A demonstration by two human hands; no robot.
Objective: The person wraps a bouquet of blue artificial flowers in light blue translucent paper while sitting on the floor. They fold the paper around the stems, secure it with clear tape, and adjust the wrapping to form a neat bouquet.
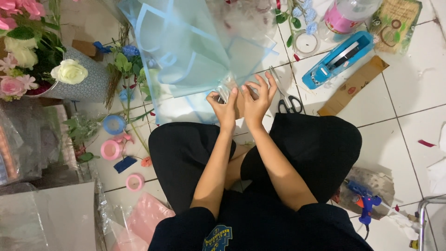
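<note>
**Fingers pinched at the neck of a blue-wrapped bouquet, floor workspace**

Fingers [232, 95] of both hands close on the gathered neck of the bouquet wrap [195, 51], where clear, glossy film bunches. Left hand [224, 108] pinches from the left; right hand [256, 98] grips beside it, touching, outer fingers spread.

- Bouquet wrap: translucent pale-blue sheet with darker blue borders, fanned in stiff folds away from the person; lies on the floor just in front of the crossed legs.
- Scissors [287, 95]: black handles, metal blades, just right of the right hand.
- Tape dispenser [338, 59]: blue plastic, boat-shaped, further right.
- Cardboard strip [355, 86]: brown, flat, beside the dispenser.
- Ribbon rolls [113, 139]: blue and pink, round, to the left.
- Flower arrangement [28, 56]: pink and cream roses in a patterned grey cone, far left.
- Glue gun [367, 204]: blue, lower right, on crumpled sheet.
- Pink film [146, 216]: soft, creased, lower left.

Surface: floor [409, 116] of white glossy tiles with dark grout, strewn with petals and stems.
</note>
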